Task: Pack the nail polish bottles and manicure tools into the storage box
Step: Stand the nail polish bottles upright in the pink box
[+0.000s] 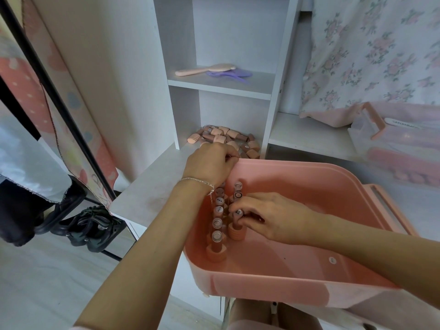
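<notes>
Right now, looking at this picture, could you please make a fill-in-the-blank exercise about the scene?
1. The bottles in the pink storage box stand ____ down.
2. The right hand grips a nail polish bottle ____ the box.
3. The unpacked bottles lie on the ____ shelf of the white unit.
4. The left hand rests at the box's ____ corner.

Missing words: cap; inside; lower; far left

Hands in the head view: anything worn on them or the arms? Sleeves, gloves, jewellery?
Both are bare, with no gloves and no rings that I can see. The left hand has a thin silver chain bracelet at the wrist, with a small dangling end. The right hand and its wrist carry nothing. Both forearms are uncovered as far as the frame shows.
</notes>
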